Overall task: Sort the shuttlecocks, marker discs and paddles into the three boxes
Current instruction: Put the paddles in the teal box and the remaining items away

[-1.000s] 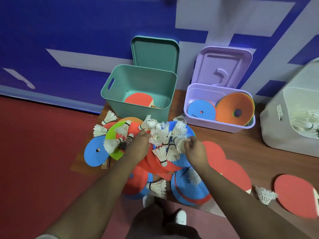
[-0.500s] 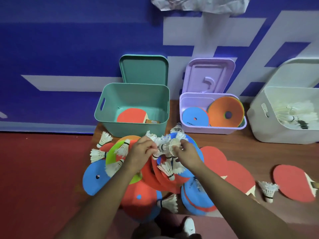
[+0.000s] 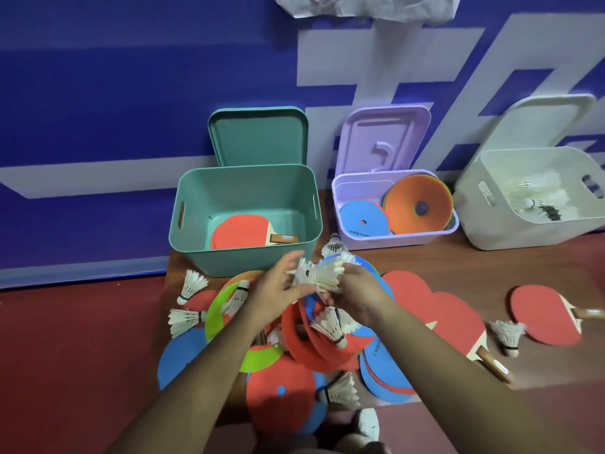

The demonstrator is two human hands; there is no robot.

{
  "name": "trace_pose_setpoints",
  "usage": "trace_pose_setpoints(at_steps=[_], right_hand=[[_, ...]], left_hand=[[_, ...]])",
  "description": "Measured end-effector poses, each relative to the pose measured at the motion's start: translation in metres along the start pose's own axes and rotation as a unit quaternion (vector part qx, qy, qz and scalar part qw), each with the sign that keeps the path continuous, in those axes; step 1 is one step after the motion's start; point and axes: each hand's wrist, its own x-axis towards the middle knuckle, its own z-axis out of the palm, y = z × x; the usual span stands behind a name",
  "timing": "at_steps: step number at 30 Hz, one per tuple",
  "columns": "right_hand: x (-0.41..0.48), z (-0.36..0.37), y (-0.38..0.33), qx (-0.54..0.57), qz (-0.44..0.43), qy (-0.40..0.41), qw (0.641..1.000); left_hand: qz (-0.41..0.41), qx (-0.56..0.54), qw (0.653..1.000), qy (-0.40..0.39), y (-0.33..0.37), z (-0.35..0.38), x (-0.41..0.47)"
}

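Note:
My left hand (image 3: 278,290) and my right hand (image 3: 357,296) meet above the pile and hold a bunch of white shuttlecocks (image 3: 324,273) between them. The right hand grips the cork ends; the left hand pinches the feathers on the left side. Below lie marker discs, a green one (image 3: 216,309) and a blue one (image 3: 180,358), with red paddles (image 3: 543,316) and loose shuttlecocks (image 3: 193,285) on and around them. The green box (image 3: 242,170) holds a red paddle (image 3: 239,231). The purple box (image 3: 393,239) holds discs (image 3: 419,198). The white box (image 3: 523,237) holds shuttlecocks (image 3: 537,198).
The three boxes stand against a blue and white wall, each lid leaning behind its box, the green lid (image 3: 258,136) on the left. A lone shuttlecock (image 3: 505,334) lies between two paddles on the right. My white shoe (image 3: 368,424) shows below the pile.
Both hands have gathered loose shuttlecocks from the pile into one bunch and lifted it a little. The camera has tilted up, showing more of the white box.

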Motion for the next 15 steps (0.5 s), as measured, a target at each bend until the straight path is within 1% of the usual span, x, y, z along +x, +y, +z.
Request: trace_pose_setpoints(at_steps=[1, 3, 4, 6, 8, 9, 10, 11, 12, 13, 14, 15], right_hand=[[-0.002, 0.001, -0.001, -0.084, -0.003, 0.020, 0.996], [-0.006, 0.002, -0.004, -0.242, -0.016, 0.034, 0.969], [-0.008, 0.002, -0.006, -0.274, -0.019, 0.023, 0.961], [-0.010, 0.003, -0.011, -0.255, -0.011, -0.011, 0.967], [-0.010, -0.001, -0.016, -0.178, 0.002, -0.019, 0.984], [-0.007, -0.005, -0.018, -0.144, 0.002, -0.001, 0.990], [-0.002, -0.011, -0.017, -0.138, -0.013, 0.033, 0.990], [0.004, -0.018, -0.014, -0.187, -0.047, 0.077, 0.978], [0.011, -0.026, -0.009, -0.288, -0.093, 0.120, 0.945], [0.017, -0.032, -0.003, -0.398, -0.138, 0.138, 0.896], [0.022, -0.035, 0.004, -0.482, -0.167, 0.123, 0.851], [0.026, -0.035, 0.010, -0.534, -0.174, 0.090, 0.823]], left_hand=[[0.000, 0.017, 1.000, -0.021, -0.002, -0.002, 0.000], [0.017, 0.065, 0.997, -0.046, -0.007, -0.005, 0.001], [0.027, 0.090, 0.994, -0.056, -0.009, -0.005, 0.001], [0.043, 0.131, 0.989, -0.059, -0.013, -0.006, 0.003], [0.030, 0.119, 0.991, -0.044, -0.012, -0.008, 0.006], [0.013, 0.092, 0.995, -0.029, -0.012, -0.010, 0.009], [-0.002, 0.062, 0.998, -0.013, -0.012, -0.012, 0.011], [-0.014, 0.035, 0.999, -0.001, -0.011, -0.016, 0.012], [-0.021, 0.023, 0.999, 0.013, -0.012, -0.020, 0.012], [-0.027, 0.020, 0.999, 0.023, -0.014, -0.024, 0.012], [-0.032, 0.022, 0.999, 0.029, -0.017, -0.027, 0.012], [-0.041, 0.021, 0.998, 0.034, -0.019, -0.030, 0.011]])
